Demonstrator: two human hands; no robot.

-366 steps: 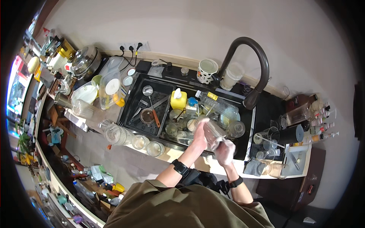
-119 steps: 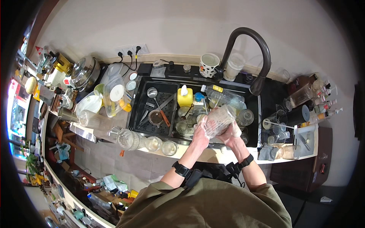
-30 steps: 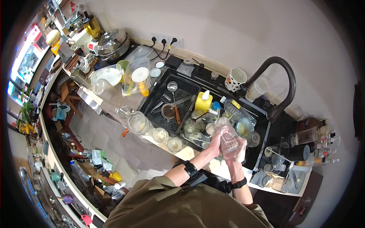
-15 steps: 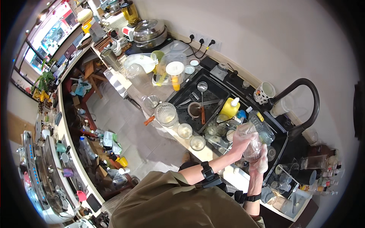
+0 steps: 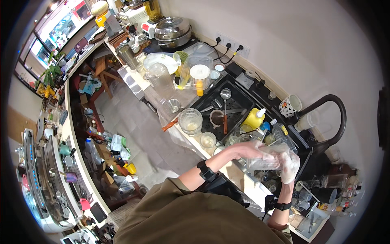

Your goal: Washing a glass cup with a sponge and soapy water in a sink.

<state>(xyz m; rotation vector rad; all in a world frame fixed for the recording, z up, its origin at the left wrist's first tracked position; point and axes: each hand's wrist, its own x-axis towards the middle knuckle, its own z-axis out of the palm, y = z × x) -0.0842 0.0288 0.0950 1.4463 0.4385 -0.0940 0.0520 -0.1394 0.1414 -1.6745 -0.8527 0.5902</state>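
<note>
Over the sink, my left hand (image 5: pixel 251 149) is closed round a clear glass vessel (image 5: pixel 262 164), which now lies nearly sideways. My right hand (image 5: pixel 289 166) grips its right end. White, foam-like stuff covers much of that hand, and whether it also holds a sponge I cannot make out. Below and beside the hands, several wet glasses crowd the sink (image 5: pixel 301 166). A yellow pump bottle (image 5: pixel 254 118) and a clear plastic bottle (image 5: pixel 280 131) stand just beyond.
A large glass bowl (image 5: pixel 190 122) and a small glass (image 5: pixel 208 140) stand along the counter's near edge. A ladle (image 5: pixel 225 96) lies on the black drainboard. The black curved faucet (image 5: pixel 343 118) arches at the right. Clear bottles (image 5: pixel 337 181) crowd the right side.
The glass vessel has been turned from tilted upright to nearly sideways. My right hand has risen to its right end, while my left stays on it. The view has shifted slightly.
</note>
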